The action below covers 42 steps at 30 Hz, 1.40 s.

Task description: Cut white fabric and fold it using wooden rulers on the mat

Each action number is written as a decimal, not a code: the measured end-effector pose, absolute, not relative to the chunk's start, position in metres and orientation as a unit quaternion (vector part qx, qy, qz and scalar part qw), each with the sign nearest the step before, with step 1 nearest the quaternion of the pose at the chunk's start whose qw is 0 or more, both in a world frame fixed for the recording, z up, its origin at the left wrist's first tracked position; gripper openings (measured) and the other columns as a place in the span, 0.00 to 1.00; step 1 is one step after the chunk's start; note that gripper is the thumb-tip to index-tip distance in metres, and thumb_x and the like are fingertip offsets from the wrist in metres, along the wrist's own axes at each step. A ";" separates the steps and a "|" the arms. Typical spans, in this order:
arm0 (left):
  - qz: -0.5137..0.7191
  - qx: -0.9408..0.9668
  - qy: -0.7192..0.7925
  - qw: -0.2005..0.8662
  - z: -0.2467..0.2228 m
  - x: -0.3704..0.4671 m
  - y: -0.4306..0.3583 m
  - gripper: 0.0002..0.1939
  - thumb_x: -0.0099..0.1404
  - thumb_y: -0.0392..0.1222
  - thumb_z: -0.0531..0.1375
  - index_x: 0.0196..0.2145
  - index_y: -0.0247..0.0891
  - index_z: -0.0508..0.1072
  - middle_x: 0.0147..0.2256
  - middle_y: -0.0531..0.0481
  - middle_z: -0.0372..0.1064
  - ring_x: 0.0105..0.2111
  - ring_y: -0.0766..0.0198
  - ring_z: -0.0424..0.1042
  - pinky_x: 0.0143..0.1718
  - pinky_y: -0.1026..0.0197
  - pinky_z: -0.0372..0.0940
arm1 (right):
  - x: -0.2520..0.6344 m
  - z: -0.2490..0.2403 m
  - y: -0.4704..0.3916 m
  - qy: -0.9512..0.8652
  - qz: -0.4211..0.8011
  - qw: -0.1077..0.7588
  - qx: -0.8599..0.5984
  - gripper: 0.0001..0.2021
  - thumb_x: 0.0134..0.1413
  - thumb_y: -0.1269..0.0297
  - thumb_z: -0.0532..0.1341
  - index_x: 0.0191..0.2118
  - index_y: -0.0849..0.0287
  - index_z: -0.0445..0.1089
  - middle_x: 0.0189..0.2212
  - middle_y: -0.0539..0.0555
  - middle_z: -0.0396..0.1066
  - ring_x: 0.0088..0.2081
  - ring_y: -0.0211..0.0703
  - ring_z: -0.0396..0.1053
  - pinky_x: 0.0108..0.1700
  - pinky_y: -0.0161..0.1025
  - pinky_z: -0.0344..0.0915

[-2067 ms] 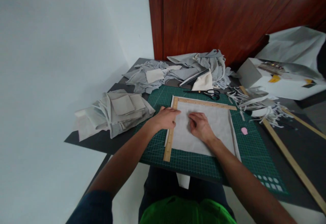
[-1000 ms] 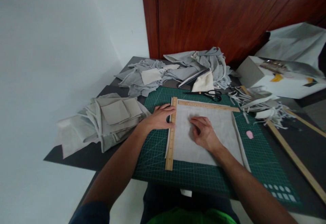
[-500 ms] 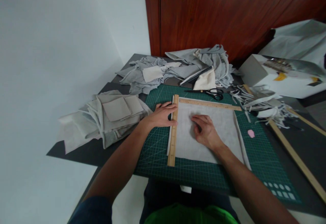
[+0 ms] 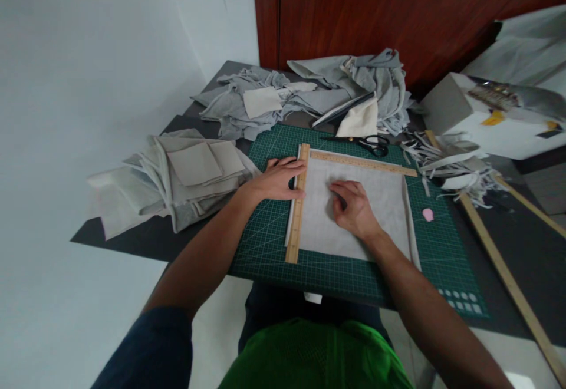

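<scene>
A light grey piece of cloth (image 4: pixel 371 194) lies flat on the green cutting mat (image 4: pixel 260 236). Along its left edge runs a wide wooden ruler (image 4: pixel 293 238). My left hand (image 4: pixel 280 180) presses on this ruler with fingers and thumb spread apart. A thinner wooden ruler (image 4: pixel 362 162) lies across the cloth's far edge, untouched. Over the cloth's middle, my right hand (image 4: pixel 354 205) is closed in a pinch, its fingertips close to the cloth. Whatever it may hold is too small or hidden to make out.
Black scissors (image 4: pixel 369 142) lie beyond the cloth. Folded cloth pieces (image 4: pixel 198 171) are stacked at left; grey fabric (image 4: pixel 252 100) is heaped behind. At right are a pink piece (image 4: pixel 427 214), fabric strips (image 4: pixel 460 162), a long wooden stick (image 4: pixel 499 265) and a white box (image 4: pixel 477 112).
The view has tilted downward, so the table sits higher in the picture. Both hands keep nearly the same places on the ruler and over the cloth.
</scene>
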<state>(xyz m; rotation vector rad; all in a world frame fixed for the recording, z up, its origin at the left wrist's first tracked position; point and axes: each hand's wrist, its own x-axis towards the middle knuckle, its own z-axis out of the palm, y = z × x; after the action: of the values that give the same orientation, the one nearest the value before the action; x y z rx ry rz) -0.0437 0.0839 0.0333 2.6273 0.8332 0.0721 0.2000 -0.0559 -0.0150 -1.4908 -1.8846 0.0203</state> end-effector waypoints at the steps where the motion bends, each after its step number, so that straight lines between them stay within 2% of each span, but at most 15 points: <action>1: 0.026 0.935 0.296 0.191 0.033 -0.044 0.084 0.41 0.67 0.57 0.64 0.73 0.45 0.62 0.76 0.43 0.52 0.75 0.41 0.48 0.72 0.40 0.45 | 0.200 -0.015 -0.056 -0.732 0.007 0.362 -0.577 0.21 0.53 0.74 0.61 0.52 0.58 0.80 0.51 0.62 0.79 0.53 0.60 0.72 0.60 0.63 0.70; 13: 0.017 0.935 0.305 0.179 0.034 -0.045 0.083 0.41 0.66 0.58 0.65 0.73 0.42 0.64 0.76 0.42 0.53 0.75 0.43 0.49 0.72 0.41 0.47 | 0.198 -0.015 -0.056 -0.736 -0.010 0.367 -0.569 0.20 0.54 0.75 0.60 0.51 0.59 0.80 0.50 0.62 0.80 0.53 0.60 0.73 0.58 0.61 0.73; 22: 0.024 0.936 0.302 0.178 0.035 -0.047 0.083 0.40 0.66 0.57 0.65 0.72 0.45 0.65 0.75 0.43 0.54 0.75 0.42 0.51 0.71 0.42 0.50 | 0.195 -0.015 -0.056 -0.734 -0.011 0.375 -0.566 0.21 0.54 0.75 0.60 0.52 0.58 0.79 0.50 0.62 0.79 0.52 0.60 0.73 0.58 0.61 0.72; 42: 0.020 0.936 0.305 0.173 0.035 -0.046 0.083 0.38 0.67 0.55 0.64 0.71 0.45 0.65 0.75 0.44 0.54 0.75 0.42 0.51 0.70 0.42 0.49 | 0.196 -0.017 -0.055 -0.736 -0.010 0.378 -0.561 0.21 0.54 0.75 0.60 0.52 0.59 0.80 0.50 0.62 0.80 0.53 0.59 0.72 0.58 0.60 0.72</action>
<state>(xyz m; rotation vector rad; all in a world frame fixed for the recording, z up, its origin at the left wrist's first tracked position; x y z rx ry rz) -0.0462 0.0828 0.0349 2.6562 0.8640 0.0560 0.1960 -0.0553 -0.0173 -1.4345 -1.8804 -0.0268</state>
